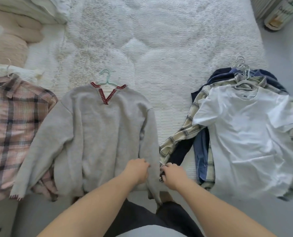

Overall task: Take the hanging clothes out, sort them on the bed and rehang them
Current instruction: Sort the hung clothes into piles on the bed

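Nearest, at six o'clock, both bare forearms reach forward over dark trousers to the bed's near edge. The left hand (pixel 138 170) has its fingers curled into the right sleeve of the fuzzy grey knit V-neck sweater with red blanket-stitch trim (pixel 98 134), pinching the fabric near the cuff. The right hand (pixel 172 174), just beside it at about five o'clock, is curled too; it seems to pinch the same sleeve edge or the neighbouring plaid cuff, and I cannot tell which, since the fingertips are hidden.

The sweater lies flat on the white ribbed bedspread (pixel 159 57), centre-left, still on its pale mint plastic hanger (pixel 106 79) pointing to twelve o'clock. At nine o'clock a pink-and-navy plaid button shirt (pixel 14 125) lies on its own hanger, its hem tucked partly under the sweater's left sleeve. At three o'clock sits a stack of hung clothes topped by a white short-sleeved T-shirt (pixel 248 134), over a cream-and-green plaid flannel shirt (pixel 185 134) and dark blue garments (pixel 201 154). Furthest, at ten o'clock, is a beige plush cushion (pixel 10 36).

The step in hand looks like sorting: laying out and straightening the sweater as a pile of its own. The next move likely calls for smoothing that sleeve inward, clear of the flannel cuff touching it, before drawing another garment from the right-hand stack.
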